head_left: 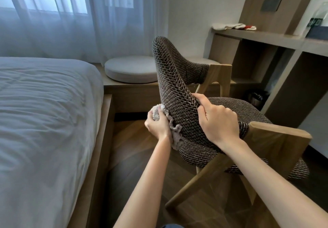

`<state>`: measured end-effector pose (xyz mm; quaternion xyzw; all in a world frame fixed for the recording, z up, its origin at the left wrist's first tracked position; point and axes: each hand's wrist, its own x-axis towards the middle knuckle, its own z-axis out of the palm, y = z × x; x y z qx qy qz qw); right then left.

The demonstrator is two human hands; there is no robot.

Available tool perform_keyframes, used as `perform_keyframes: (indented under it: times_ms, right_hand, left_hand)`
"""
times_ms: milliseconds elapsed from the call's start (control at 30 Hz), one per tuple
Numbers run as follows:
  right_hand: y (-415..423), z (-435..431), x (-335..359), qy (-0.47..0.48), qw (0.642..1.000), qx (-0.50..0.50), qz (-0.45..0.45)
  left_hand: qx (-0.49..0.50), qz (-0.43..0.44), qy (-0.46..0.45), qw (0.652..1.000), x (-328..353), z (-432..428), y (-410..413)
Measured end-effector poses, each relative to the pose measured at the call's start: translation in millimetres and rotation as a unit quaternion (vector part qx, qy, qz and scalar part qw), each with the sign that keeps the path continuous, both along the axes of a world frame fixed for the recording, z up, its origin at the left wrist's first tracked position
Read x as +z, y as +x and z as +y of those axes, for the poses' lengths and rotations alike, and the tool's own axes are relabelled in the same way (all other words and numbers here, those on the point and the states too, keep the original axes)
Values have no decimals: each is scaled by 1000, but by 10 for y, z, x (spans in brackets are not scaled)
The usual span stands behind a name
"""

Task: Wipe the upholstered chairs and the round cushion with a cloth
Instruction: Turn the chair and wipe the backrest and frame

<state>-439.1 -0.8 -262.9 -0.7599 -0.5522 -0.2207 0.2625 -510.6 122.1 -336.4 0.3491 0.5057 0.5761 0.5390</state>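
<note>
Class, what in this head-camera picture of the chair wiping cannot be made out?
- Head view: most of the cloth is bunched inside the left hand and behind the chair back.
- Fingertips of the right hand are tucked out of sight against the chair back.
- Right side of the round cushion is hidden by the chair back.
- Shelf items at the right edge are cut off and blurred.
</note>
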Motion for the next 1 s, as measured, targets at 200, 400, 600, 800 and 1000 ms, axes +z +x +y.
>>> perform_keyframes:
  times_ms: [200,400,600,800,1000]
  right_hand:
    - [67,5,21,16,995,43,88]
    - [137,-117,153,-15,982,46,181]
    - [403,-688,201,-104,982,-156,35]
    - [725,-1132,-36,15,980,-182,83]
    - [1009,-1289,-191,94,964,-117,220]
  left_hand:
    - [37,-2,248,968,907,-117,-179]
    - [4,230,426,875,1104,-231,-219]
    - [-49,409,509,756,854,-474,-305]
    - [-133,422,538,717,699,-1140,-19]
    - [-249,341,479,770,826,-1645,516]
